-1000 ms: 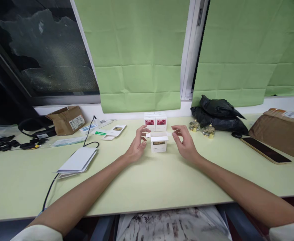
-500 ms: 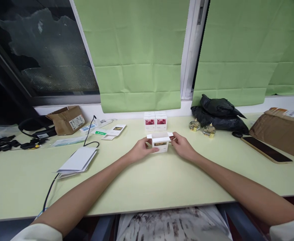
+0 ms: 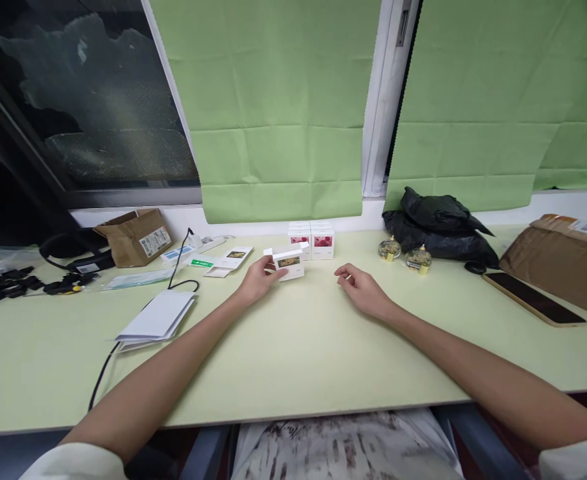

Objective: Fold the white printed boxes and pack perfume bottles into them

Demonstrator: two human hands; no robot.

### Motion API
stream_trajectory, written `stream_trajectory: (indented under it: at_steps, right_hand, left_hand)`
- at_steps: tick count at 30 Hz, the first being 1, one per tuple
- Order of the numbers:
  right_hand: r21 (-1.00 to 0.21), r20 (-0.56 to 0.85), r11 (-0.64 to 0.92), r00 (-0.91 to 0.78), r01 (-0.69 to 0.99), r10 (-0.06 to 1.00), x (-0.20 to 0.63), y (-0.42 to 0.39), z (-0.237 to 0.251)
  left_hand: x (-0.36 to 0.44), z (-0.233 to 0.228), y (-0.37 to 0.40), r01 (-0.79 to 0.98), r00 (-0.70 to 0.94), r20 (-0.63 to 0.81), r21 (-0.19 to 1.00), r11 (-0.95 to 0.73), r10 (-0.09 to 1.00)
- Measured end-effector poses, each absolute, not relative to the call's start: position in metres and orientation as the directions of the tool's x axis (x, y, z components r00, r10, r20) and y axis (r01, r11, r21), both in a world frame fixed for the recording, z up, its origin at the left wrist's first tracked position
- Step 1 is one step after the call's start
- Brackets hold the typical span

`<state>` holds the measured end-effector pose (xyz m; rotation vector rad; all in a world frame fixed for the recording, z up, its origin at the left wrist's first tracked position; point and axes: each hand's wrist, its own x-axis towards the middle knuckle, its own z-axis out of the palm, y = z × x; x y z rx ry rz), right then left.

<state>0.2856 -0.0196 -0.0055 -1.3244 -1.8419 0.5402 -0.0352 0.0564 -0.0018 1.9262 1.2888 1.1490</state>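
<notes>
My left hand [image 3: 257, 282] grips a small white carton [image 3: 291, 262] by its left side, thumb across the front. Side flaps stand out at the carton's top, and a dark picture with yellow marks is on its front. My right hand [image 3: 361, 291] is apart from it over the table, fingers loosely bent and slightly parted, holding nothing. Behind the carton stand white boxes with pink pictures [image 3: 322, 243], partly hidden by it. A flattened carton [image 3: 235, 257] with a similar dark picture lies to the left of my left hand.
Two round gold-topped bottles [image 3: 418, 258] stand right of centre, before a black plastic bag [image 3: 438, 227]. A phone [image 3: 533, 299] lies by a brown parcel [image 3: 563, 263]. On the left are folded white sheets [image 3: 157, 317], a black cable [image 3: 104, 373] and a cardboard box [image 3: 136, 238].
My left hand has carried the carton left and away from me, tilting it. The right hand has let go of the carton's flap and stays near its former place.
</notes>
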Motion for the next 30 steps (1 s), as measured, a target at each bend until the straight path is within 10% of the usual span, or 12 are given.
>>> stream_trajectory:
  at_steps: [12, 16, 24, 30]
  right_hand:
    - [-0.710, 0.328, 0.359, -0.166, 0.605, 0.930, 0.284, -0.022, -0.003]
    - [-0.695, 0.343, 0.371, -0.170, 0.616, 0.924, 0.285, -0.021, -0.005]
    - [-0.684, 0.348, 0.381, -0.181, 0.622, 0.920, 0.285, -0.021, -0.006]
    - [-0.680, 0.348, 0.385, -0.188, 0.624, 0.919, 0.286, -0.020, -0.007]
  left_hand:
    - [-0.040, -0.004, 0.064, 0.502, 0.333, 0.241, 0.774, -0.387, 0.912]
    - [-0.066, 0.015, 0.066, 0.791, 0.293, 0.234, 0.485, -0.373, 0.927]
    - [-0.098, 0.011, 0.072, 0.982, -0.189, 0.290, 0.080, 0.173, 0.938]
    - [-0.101, 0.012, 0.072, 0.973, -0.228, 0.243, 0.039, 0.226, 0.943]
